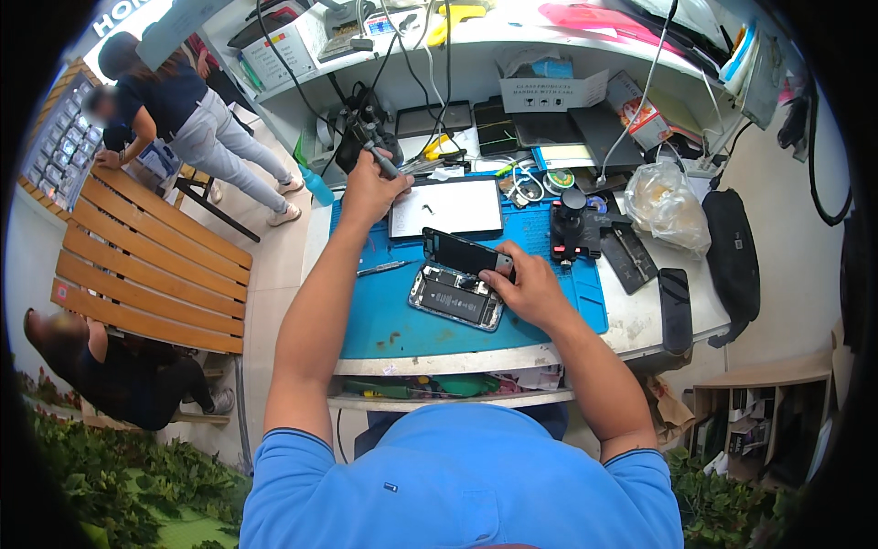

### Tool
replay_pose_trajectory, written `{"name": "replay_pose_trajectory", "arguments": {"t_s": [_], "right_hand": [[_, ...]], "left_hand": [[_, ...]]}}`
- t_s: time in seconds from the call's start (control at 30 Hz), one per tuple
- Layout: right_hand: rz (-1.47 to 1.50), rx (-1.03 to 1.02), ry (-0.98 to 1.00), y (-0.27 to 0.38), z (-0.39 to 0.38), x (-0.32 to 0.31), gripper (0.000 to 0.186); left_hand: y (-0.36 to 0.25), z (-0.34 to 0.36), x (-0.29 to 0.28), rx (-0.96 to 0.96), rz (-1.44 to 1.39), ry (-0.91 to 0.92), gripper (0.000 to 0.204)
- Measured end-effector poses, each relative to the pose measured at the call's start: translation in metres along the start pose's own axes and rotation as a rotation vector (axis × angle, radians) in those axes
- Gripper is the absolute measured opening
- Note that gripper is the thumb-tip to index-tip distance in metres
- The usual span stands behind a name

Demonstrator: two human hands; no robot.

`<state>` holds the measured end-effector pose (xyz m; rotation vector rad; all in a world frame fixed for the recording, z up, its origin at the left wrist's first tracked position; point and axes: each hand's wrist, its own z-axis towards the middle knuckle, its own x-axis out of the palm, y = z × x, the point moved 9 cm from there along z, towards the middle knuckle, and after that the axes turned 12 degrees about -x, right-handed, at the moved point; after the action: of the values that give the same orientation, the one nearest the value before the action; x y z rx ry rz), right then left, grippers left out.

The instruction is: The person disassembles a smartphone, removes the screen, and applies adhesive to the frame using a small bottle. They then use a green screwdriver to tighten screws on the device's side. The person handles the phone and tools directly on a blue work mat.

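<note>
Opened phone [453, 298] on blue mat [380, 316]; pinching tilted-up screen [450, 250] in right hand [532, 289], forearm angled inward. Reaching forward with left hand [369, 194], clasping grey tool [383, 164]. White worktop [631, 331] beneath mat; slatted wooden table [151, 274], pale floor [277, 252] off left.

"What's obscured around the centre?"
"The raised screen [455, 251] hides part of the opened phone's [455, 301] far edge. At three o'clock, the right hand [530, 289] covers that screen's end."
"Eleven?"
"The left hand [370, 194] covers part of a grey tool [385, 166]."
"Twelve?"
"Dark specks [427, 209] on a white pad [457, 216], too small to tell. Beyond, the shelf [494, 38] is cut off."
"Between eight and nine?"
"A seated person [119, 380], face blurred."
"Six?"
"The blue shirt [439, 476], cropped below."
</note>
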<state>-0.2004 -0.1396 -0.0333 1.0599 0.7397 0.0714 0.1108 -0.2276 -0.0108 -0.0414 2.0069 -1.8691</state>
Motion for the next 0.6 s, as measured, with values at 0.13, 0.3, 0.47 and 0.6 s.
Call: {"name": "replay_pose_trajectory", "arguments": {"t_s": [0.13,0.3,0.47,0.6], "right_hand": [[-0.054,-0.076,-0.058,-0.004,-0.003,-0.006,0.041],[-0.022,-0.079,-0.038,-0.003,-0.001,0.0,0.044],[-0.01,-0.037,-0.024,-0.007,-0.001,0.001,0.044],[0.013,-0.018,-0.018,-0.005,0.0,-0.001,0.044]], "left_hand": [[-0.019,-0.034,-0.003,-0.09,0.063,0.113,0.052],[-0.001,-0.142,-0.018,-0.33,0.579,0.413,0.054],[0.0,-0.178,-0.032,-0.422,0.868,0.282,0.055],[-0.046,-0.173,-0.008,0.003,0.694,0.218,0.052]]}}
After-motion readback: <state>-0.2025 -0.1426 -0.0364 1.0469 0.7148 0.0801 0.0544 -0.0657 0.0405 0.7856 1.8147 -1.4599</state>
